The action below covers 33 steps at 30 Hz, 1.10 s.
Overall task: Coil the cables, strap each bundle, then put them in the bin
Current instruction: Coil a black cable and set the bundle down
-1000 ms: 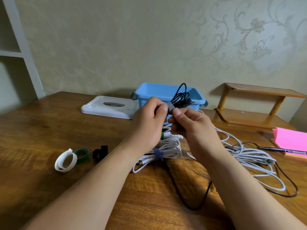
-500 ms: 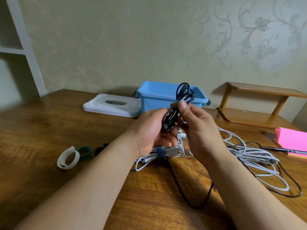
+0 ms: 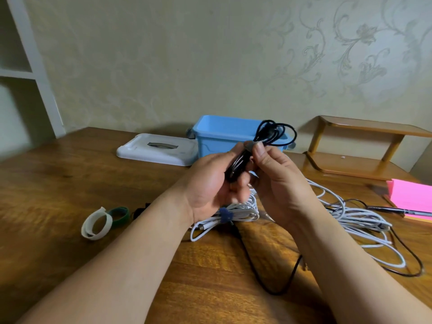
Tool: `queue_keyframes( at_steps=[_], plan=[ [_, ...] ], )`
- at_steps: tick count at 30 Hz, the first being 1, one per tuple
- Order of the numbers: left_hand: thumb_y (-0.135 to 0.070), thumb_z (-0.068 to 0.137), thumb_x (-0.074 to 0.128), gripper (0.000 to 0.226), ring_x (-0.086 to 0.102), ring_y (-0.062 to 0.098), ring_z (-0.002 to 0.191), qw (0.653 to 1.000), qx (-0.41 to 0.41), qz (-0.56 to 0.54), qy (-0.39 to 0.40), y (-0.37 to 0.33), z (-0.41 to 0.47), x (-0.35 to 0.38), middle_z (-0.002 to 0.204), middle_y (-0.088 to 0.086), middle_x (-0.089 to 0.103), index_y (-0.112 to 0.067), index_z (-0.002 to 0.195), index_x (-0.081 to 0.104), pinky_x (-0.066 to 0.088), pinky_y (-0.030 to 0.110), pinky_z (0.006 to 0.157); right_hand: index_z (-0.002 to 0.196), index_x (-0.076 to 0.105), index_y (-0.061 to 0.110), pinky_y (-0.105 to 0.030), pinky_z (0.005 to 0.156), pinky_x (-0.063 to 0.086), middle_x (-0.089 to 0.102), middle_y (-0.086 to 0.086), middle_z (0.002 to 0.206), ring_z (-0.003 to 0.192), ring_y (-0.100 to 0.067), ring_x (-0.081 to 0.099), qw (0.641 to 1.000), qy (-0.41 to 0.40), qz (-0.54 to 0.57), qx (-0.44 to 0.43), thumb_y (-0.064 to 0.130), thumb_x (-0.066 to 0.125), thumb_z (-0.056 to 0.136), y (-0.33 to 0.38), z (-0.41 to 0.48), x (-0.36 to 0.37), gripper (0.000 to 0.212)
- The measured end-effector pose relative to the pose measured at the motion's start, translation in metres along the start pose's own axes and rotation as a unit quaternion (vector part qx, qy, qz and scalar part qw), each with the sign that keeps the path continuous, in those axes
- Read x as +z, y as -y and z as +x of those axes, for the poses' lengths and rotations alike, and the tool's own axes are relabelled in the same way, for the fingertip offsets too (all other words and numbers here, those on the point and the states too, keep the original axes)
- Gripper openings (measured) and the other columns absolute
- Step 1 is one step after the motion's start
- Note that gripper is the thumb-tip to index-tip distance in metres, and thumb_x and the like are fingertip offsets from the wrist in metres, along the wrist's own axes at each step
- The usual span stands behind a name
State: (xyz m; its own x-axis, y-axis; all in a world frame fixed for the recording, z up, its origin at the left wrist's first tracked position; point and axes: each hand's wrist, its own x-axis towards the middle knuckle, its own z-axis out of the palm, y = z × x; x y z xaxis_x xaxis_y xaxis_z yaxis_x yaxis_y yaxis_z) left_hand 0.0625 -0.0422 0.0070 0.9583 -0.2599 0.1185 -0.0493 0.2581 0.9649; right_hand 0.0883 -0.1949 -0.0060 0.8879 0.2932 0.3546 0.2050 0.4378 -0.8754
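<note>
A small black cable bundle (image 3: 273,134) is held up in front of the blue bin (image 3: 217,134). My left hand (image 3: 210,183) grips its lower part, palm up. My right hand (image 3: 275,174) pinches the grey strap (image 3: 251,146) wrapped round the bundle's middle. Below my hands a white cable coil (image 3: 243,211) tied with a dark blue strap (image 3: 225,215) lies on the table. To the right lies a loose heap of white cable (image 3: 360,220) mixed with a black cable (image 3: 411,253). Another black cable (image 3: 280,288) runs under my right forearm.
The bin's white lid (image 3: 156,149) lies left of the bin. A white strap loop (image 3: 94,224), a green one (image 3: 120,215) and a black one (image 3: 140,210) sit at the left. A wooden shelf (image 3: 360,150), pink notes (image 3: 411,195) and a pen (image 3: 392,209) are at the right.
My hands have turned the black bundle, so my left palm now faces up. My right thumb has moved onto the grey strap. The bundle's loops spread out above my fingers.
</note>
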Motion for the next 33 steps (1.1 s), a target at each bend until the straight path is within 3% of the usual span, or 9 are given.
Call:
queue_keyframes(
  at_steps=[3, 6, 10, 12, 15, 18, 25, 29, 33],
  plan=[
    [-0.044, 0.112, 0.051, 0.035, 0.076, 0.022, 0.081, 0.961, 0.098, 0.171, -0.194, 0.003, 0.006, -0.010, 0.092, 0.005, 0.077, -0.015, 0.104, 0.069, 0.064, 0.046, 0.077, 0.111, 0.064, 0.005, -0.035, 0.080, 0.059, 0.075, -0.013, 0.100, 0.092, -0.024, 0.074, 0.998, -0.049, -0.040, -0.030, 0.027, 0.070, 0.096, 0.004, 0.000, -0.004, 0.027],
    [-0.029, 0.111, 0.054, 0.018, 0.067, 0.016, 0.070, 0.909, 0.203, 0.125, -0.341, -0.002, 0.005, -0.026, 0.084, 0.000, 0.070, -0.017, 0.101, 0.063, 0.059, 0.043, 0.067, 0.111, 0.071, 0.021, -0.026, 0.074, 0.055, 0.078, 0.003, 0.087, 0.080, -0.006, 0.071, 0.918, -0.064, -0.381, -0.087, 0.035, 0.076, 0.096, 0.005, -0.005, -0.008, 0.021],
    [-0.023, 0.107, 0.055, 0.010, 0.065, 0.011, 0.081, 0.859, 0.272, 0.226, -0.369, -0.005, -0.006, -0.032, 0.089, -0.010, 0.067, -0.027, 0.103, 0.063, 0.056, 0.036, 0.072, 0.123, 0.073, 0.038, -0.038, 0.089, 0.052, 0.069, 0.014, 0.105, 0.101, -0.012, 0.064, 0.748, 0.081, -0.654, -0.075, 0.045, 0.072, 0.097, -0.012, -0.008, -0.003, 0.027],
    [-0.025, 0.107, 0.058, 0.011, 0.062, 0.003, 0.080, 0.859, 0.267, 0.304, -0.313, -0.008, -0.012, -0.029, 0.087, -0.019, 0.066, -0.027, 0.109, 0.069, 0.051, 0.028, 0.072, 0.130, 0.070, 0.041, -0.048, 0.096, 0.049, 0.067, 0.011, 0.112, 0.111, -0.018, 0.062, 0.715, 0.132, -0.684, -0.058, 0.049, 0.064, 0.099, -0.019, -0.009, -0.003, 0.033],
    [-0.039, 0.106, 0.059, 0.038, 0.059, -0.002, 0.117, 0.860, 0.162, 0.466, -0.128, -0.003, -0.033, -0.025, 0.122, -0.027, 0.065, -0.036, 0.143, 0.061, 0.047, 0.028, 0.103, 0.133, 0.067, 0.038, -0.050, 0.099, 0.048, 0.065, 0.003, 0.116, 0.113, -0.023, 0.061, 0.719, 0.148, -0.678, -0.041, 0.044, 0.050, 0.106, -0.017, -0.007, -0.008, 0.033],
    [-0.053, 0.103, 0.058, 0.079, 0.018, 0.007, 0.159, 0.742, 0.052, 0.669, 0.000, 0.016, -0.054, -0.033, 0.172, -0.016, 0.025, -0.039, 0.169, 0.016, 0.017, 0.040, 0.132, 0.140, 0.064, 0.025, -0.033, 0.102, 0.045, 0.066, -0.003, 0.125, 0.118, -0.021, 0.061, 0.765, 0.109, -0.634, -0.033, 0.020, 0.048, 0.110, -0.012, -0.005, -0.013, 0.035],
    [-0.034, 0.106, 0.063, 0.070, 0.029, 0.023, 0.158, 0.668, 0.148, 0.729, -0.001, 0.037, -0.034, -0.056, 0.171, -0.006, 0.034, -0.037, 0.167, 0.029, 0.020, 0.048, 0.130, 0.114, 0.076, 0.024, -0.023, 0.089, 0.053, 0.076, 0.011, 0.110, 0.103, -0.005, 0.068, 0.825, -0.066, -0.546, -0.129, 0.016, 0.057, 0.105, 0.021, -0.019, 0.017, 0.023],
    [-0.029, 0.103, 0.063, 0.082, 0.004, 0.024, 0.164, 0.664, 0.165, 0.728, -0.038, 0.036, -0.050, -0.046, 0.177, -0.005, 0.008, -0.037, 0.169, 0.016, 0.008, 0.053, 0.133, 0.091, 0.071, 0.027, -0.031, 0.067, 0.051, 0.071, 0.008, 0.078, 0.072, -0.010, 0.065, 0.794, 0.011, -0.605, -0.059, 0.027, 0.060, 0.104, 0.046, -0.054, 0.026, 0.017],
    [-0.008, 0.086, 0.066, 0.064, 0.046, 0.019, 0.139, 0.681, 0.283, 0.676, -0.022, 0.041, -0.089, -0.013, 0.147, -0.005, 0.056, -0.024, 0.147, 0.060, 0.032, 0.043, 0.124, 0.090, 0.070, 0.024, -0.040, 0.069, 0.054, 0.068, 0.007, 0.078, 0.073, -0.017, 0.062, 0.727, 0.036, -0.686, 0.022, 0.031, 0.060, 0.100, 0.041, -0.106, 0.015, 0.017]
  ],
)
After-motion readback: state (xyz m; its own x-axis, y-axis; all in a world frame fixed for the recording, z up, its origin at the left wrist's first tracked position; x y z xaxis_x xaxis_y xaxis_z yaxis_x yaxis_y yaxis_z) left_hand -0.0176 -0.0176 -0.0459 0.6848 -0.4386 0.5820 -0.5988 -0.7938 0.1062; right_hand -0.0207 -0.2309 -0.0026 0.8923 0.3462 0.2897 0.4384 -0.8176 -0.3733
